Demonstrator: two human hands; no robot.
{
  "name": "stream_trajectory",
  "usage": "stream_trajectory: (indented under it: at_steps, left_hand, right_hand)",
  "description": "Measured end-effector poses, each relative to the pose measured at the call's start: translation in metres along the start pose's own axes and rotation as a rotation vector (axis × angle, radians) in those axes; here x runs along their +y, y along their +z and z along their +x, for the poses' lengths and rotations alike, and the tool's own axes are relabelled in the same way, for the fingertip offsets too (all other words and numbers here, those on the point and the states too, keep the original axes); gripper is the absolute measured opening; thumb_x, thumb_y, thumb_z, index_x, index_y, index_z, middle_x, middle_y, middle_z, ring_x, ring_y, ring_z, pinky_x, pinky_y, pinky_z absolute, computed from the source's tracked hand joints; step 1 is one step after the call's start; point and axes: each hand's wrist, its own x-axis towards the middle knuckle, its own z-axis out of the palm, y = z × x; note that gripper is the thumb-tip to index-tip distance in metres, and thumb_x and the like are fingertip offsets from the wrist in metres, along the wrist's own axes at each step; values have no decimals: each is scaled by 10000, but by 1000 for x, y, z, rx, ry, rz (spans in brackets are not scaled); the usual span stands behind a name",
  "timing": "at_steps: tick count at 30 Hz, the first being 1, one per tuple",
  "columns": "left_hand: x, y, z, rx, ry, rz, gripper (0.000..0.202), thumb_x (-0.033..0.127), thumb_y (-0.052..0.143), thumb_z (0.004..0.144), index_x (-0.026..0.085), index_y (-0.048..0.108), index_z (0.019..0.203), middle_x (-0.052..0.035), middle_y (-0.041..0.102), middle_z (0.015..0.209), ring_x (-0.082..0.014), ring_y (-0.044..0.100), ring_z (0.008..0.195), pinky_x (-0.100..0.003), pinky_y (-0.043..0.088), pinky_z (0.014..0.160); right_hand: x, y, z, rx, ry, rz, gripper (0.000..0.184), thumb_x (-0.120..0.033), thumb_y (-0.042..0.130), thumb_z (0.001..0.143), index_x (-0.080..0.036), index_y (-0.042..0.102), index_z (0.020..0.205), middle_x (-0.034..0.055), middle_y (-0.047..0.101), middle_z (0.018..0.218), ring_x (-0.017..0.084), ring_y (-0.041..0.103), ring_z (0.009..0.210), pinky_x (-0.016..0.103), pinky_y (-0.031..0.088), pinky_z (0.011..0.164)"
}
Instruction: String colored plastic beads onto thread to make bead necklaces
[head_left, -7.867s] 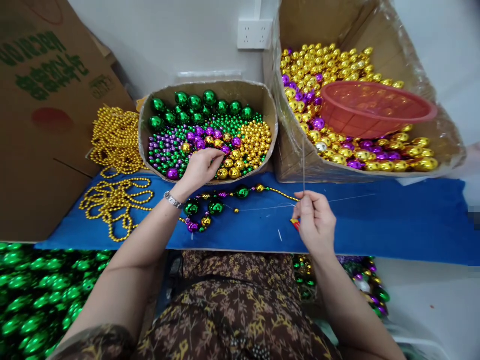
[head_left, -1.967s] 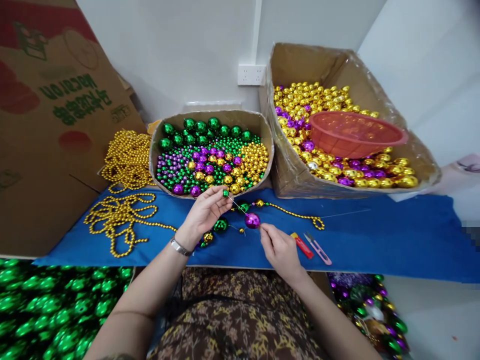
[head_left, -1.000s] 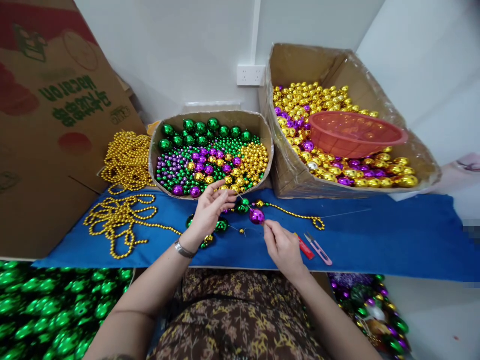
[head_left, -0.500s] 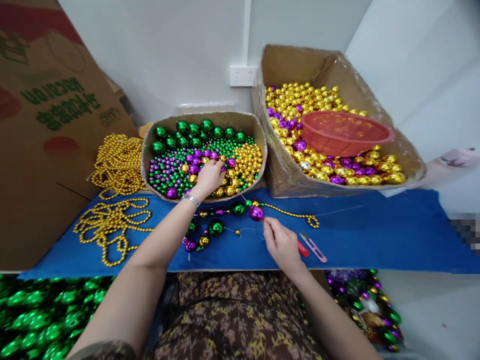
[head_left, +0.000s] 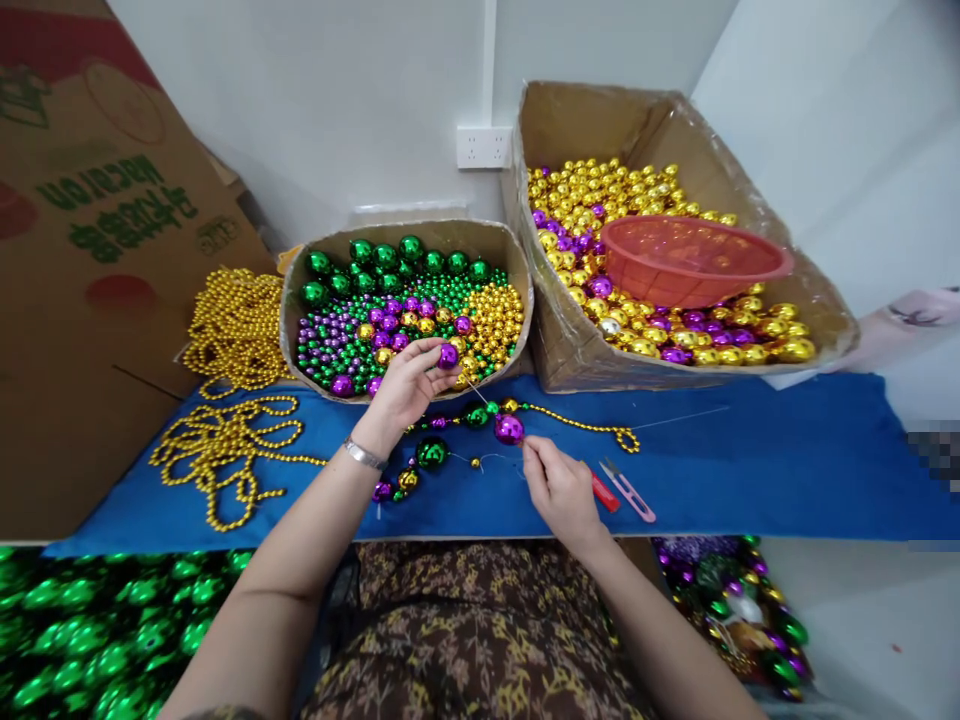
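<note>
My left hand pinches a small purple bead at the front rim of the small cardboard box of green, purple and gold beads. My right hand is closed on a thin needle that slants up toward that bead. A larger purple bead sits on the needle just above my right fingers. A partly strung strand of green, purple and gold beads lies on the blue cloth between my hands.
A big cardboard box at the right holds gold and purple beads and a red plastic basket. Gold bead chains lie at the left. Pink-handled snips and a red tool lie by my right hand. Green bead piles sit below the table.
My left hand reached into the small box, then drew back to its front rim with a purple bead pinched in its fingers. My right hand stayed put with the needle.
</note>
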Motion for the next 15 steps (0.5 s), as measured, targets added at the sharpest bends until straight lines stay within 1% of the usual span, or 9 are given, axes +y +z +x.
stream_trajectory:
  at_steps: [4,6,7,8,10,11,13,14,15]
  left_hand:
    - [-6,3,-21,6,-46,-106,259,252,718,752,173,620,978,-28,671,826,-153,685,752,-302,573,733]
    - [-9,1,-23,9,-28,-72,271,278,709,766,177,628,1004,-33,667,853,-152,682,766,-312,572,764]
    - [-11,-1,-23,14,5,-16,284,299,701,774,181,628,1022,-38,663,882,-153,678,767,-323,572,768]
    - [-11,-4,-21,26,60,77,301,321,692,781,186,626,1042,-46,658,917,-156,672,773,-335,570,768]
    - [-10,-11,-13,77,242,381,329,334,683,783,193,630,1076,-73,640,1016,-189,657,858,-370,555,805]
    - [-8,-14,-9,110,356,570,340,317,683,781,195,635,1094,-94,621,1092,-223,635,964,-401,530,865]
    - [-6,-17,0,145,566,932,354,259,676,779,200,642,1127,-129,553,1253,-295,505,1206,-470,424,1010]
    - [-5,-18,4,130,638,1071,356,231,662,785,205,642,1140,-136,524,1304,-314,435,1277,-495,365,1056]
    - [-5,-18,8,84,675,1175,349,212,644,794,211,645,1143,-137,520,1316,-323,406,1296,-512,327,1075]
  right_hand:
    - [-4,3,-1,-5,-27,13,182,-209,441,970,-159,616,975,32,681,699,139,639,578,236,477,605]
    - [-4,3,-1,-5,-40,15,176,-202,446,968,-153,615,974,34,680,701,137,638,579,233,471,601]
    - [-4,3,-1,-4,-42,13,173,-199,448,968,-151,614,974,34,679,699,136,637,579,232,468,601]
    - [-3,3,-1,-3,-41,8,172,-198,449,968,-150,614,973,34,679,698,136,636,578,232,467,601]
    - [-2,1,-1,1,-41,-5,176,-201,444,970,-150,612,973,35,682,704,137,636,579,234,467,604]
    - [-1,1,-1,3,-41,-12,179,-205,440,972,-151,611,975,37,684,710,137,636,580,235,468,606]
    - [0,1,0,7,-40,-21,185,-214,434,975,-157,610,977,38,689,717,138,637,580,236,471,606]
    - [0,1,0,8,-36,-23,187,-216,433,975,-160,611,977,37,690,716,138,638,580,237,474,607]
    - [0,1,0,7,-31,-22,189,-218,432,975,-164,613,977,34,690,712,138,639,579,237,477,607]
